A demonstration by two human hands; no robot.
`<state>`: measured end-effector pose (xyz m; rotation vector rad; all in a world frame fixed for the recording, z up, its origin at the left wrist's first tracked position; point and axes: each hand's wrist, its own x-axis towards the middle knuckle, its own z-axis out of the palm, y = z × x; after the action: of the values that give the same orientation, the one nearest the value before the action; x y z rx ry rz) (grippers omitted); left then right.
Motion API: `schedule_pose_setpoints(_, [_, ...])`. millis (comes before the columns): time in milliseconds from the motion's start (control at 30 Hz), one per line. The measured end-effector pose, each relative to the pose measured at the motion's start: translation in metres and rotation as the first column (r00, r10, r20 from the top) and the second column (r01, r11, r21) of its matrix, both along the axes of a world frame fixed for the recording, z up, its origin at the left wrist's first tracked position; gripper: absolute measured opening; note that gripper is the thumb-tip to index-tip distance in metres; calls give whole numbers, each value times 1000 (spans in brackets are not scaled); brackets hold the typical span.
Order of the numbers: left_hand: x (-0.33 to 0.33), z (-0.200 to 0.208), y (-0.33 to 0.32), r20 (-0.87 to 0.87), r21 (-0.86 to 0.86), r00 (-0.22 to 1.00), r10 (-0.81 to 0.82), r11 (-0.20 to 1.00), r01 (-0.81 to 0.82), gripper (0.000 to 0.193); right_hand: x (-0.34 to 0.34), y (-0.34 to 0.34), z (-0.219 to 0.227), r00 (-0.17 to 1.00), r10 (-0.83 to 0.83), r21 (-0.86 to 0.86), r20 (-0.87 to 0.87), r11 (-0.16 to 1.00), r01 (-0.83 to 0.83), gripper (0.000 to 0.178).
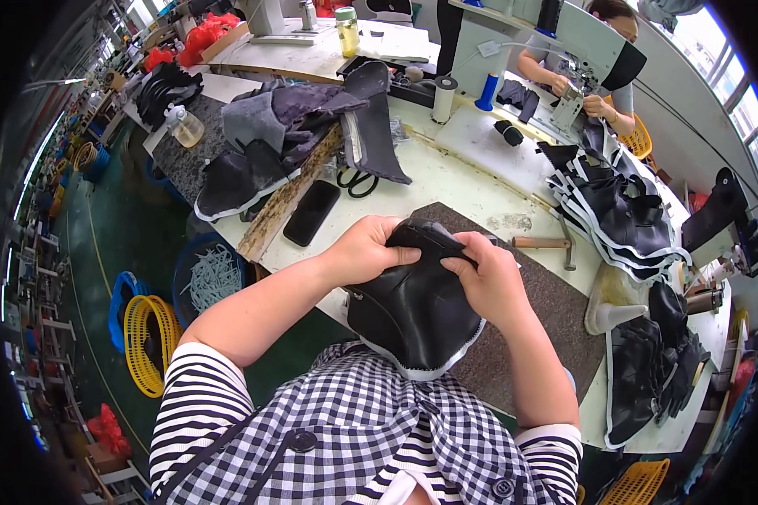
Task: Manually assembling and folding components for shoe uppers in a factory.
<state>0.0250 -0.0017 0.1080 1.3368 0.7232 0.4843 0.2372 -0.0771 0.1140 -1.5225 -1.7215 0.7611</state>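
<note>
Just beyond the checked apron [337, 412], the black boot upper [417, 311] is held over the near edge of the desk [434, 181], left hand [365, 251] and right hand [487, 276] both pinching its top. They seem to be checking or shaping the opening; next likely calls for even tension. Farther off lie a dark mat [560, 316] and a hammer [540, 242].

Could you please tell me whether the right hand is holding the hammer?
No, the right hand grips the black boot upper; the hammer lies apart.
</note>
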Motion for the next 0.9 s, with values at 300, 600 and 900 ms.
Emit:
schedule_pose_setpoints(300, [7,29,-3,-200,882,950,239,467,68,21,-10,2,1,990,44,25,134,999,-48,30])
schedule_pose_setpoints(600, [-1,23,17,-262,564,965,20,814,137,13,1,5,-12,931,-13,293,365,951,-101,24])
schedule_pose_setpoints(900, [28,31,6,-554,826,806,209,22,563,12,-14,9,12,854,-42,234,518,968,-94,23])
